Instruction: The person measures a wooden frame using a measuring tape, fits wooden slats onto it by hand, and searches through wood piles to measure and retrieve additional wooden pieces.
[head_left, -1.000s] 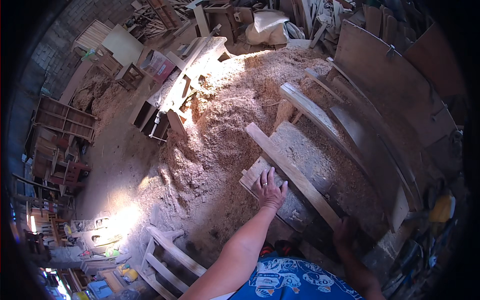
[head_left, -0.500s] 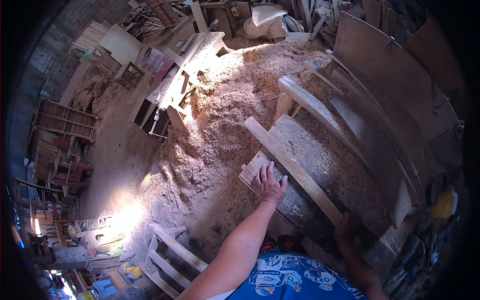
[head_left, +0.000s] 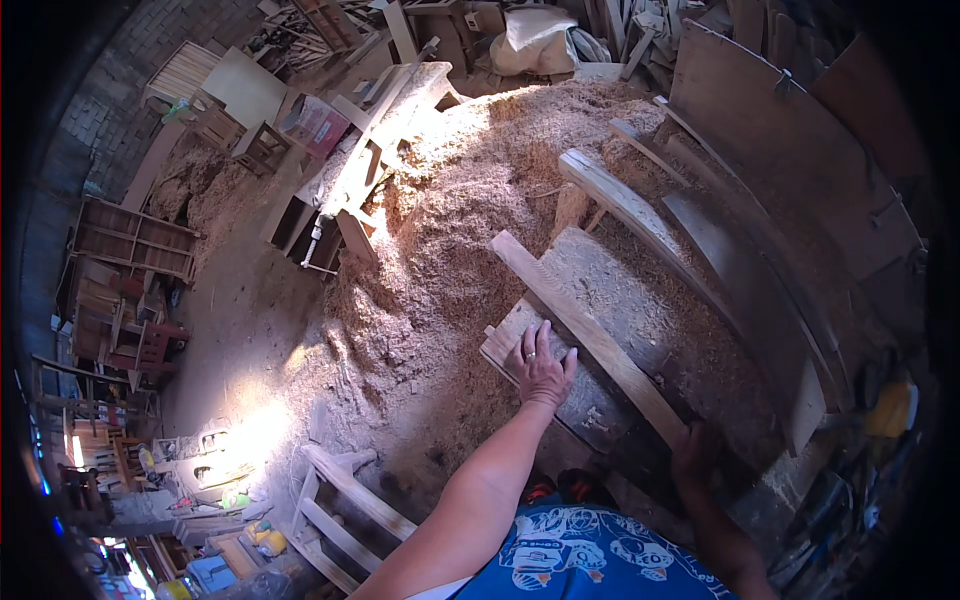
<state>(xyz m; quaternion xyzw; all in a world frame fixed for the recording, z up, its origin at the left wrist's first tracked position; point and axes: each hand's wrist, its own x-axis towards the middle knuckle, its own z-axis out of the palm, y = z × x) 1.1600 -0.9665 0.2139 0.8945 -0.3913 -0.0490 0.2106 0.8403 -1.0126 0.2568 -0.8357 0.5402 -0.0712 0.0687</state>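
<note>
A long, pale wooden plank (head_left: 590, 335) lies slantwise across a dusty worktop (head_left: 600, 275). Its near end meets my right hand (head_left: 695, 455), which is in deep shadow and appears closed around it; the fingers are hard to make out. To the left of the plank, my left hand (head_left: 545, 372) lies with fingers spread on a flat board-like surface at the worktop's left side. A ring shows on one finger. This hand is open and holds nothing, its thumb pointing toward the plank without touching it.
Heaped wood shavings (head_left: 460, 200) surround the worktop's far side. A thick beam (head_left: 610, 190) and large panels (head_left: 790, 150) stand at the right. A wooden frame (head_left: 350, 510) is at lower left, near my left arm. A long workbench (head_left: 370, 140) stands farther off, in sunlight.
</note>
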